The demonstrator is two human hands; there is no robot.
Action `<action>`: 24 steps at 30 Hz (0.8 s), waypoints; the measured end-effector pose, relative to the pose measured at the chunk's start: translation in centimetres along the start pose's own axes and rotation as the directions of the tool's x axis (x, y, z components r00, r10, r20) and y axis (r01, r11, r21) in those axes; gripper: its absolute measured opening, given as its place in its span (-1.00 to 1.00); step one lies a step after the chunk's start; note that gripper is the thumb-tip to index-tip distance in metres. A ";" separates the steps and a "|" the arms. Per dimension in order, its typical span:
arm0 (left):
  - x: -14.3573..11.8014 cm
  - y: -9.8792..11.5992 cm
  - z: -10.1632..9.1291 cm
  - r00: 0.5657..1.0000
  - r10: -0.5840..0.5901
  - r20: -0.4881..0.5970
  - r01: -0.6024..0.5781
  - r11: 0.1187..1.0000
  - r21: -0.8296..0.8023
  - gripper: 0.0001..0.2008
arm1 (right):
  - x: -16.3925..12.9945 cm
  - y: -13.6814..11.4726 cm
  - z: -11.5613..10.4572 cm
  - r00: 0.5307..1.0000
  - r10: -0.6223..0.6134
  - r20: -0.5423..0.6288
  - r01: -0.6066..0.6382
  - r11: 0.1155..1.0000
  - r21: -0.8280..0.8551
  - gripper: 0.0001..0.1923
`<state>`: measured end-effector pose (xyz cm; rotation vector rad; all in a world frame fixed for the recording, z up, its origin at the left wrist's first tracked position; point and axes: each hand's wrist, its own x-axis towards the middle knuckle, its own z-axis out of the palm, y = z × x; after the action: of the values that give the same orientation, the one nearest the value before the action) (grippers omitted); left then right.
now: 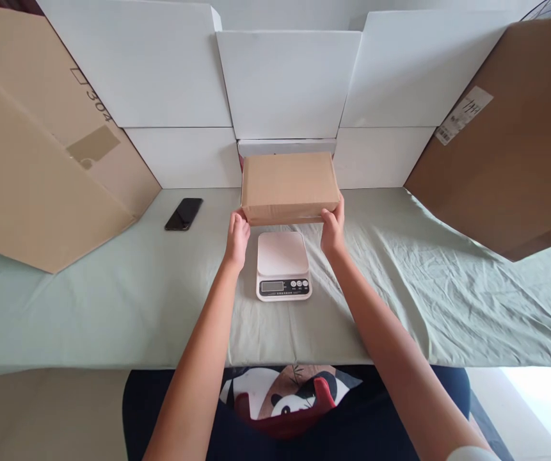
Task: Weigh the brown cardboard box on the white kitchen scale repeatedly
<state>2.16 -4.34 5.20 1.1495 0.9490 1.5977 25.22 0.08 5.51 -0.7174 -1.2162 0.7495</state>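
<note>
A closed brown cardboard box (pixel 288 186) sits at the back middle of the table, in front of the white boards. My left hand (pixel 237 240) grips its near left corner and my right hand (pixel 333 229) grips its near right corner. Whether the box rests on the cloth or is slightly lifted I cannot tell. Just in front of the box, between my wrists, a small white kitchen scale (pixel 283 264) with a dark display lies on the cloth with nothing on its plate.
A pale green cloth (pixel 112 301) covers the table. A black phone (pixel 183 213) lies at the left. Large brown cardboard sheets lean at the left (pixel 39 160) and right (pixel 510 147). White boards (pixel 288 83) stand along the back.
</note>
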 end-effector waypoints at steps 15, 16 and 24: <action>2.0 -5.4 -1.8 0.986 -0.136 -0.097 0.137 0.990 0.013 -0.37 | -1.0 4.0 -0.1 0.973 0.211 0.092 -0.210 0.977 -0.026 -0.40; 2.1 -5.3 -1.9 0.983 -0.152 -0.105 0.155 0.988 0.021 -0.37 | -1.0 4.0 -0.1 0.970 0.220 0.099 -0.219 0.975 -0.026 -0.40; 2.1 -4.8 -2.0 0.979 -0.172 -0.105 0.177 0.983 0.040 -0.32 | -0.9 4.2 -0.3 0.952 0.268 0.147 -0.263 0.963 -0.055 -0.41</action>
<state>1.12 -1.12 0.70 0.9969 1.1296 1.5082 24.90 1.65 1.53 -0.8763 -1.2880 1.0238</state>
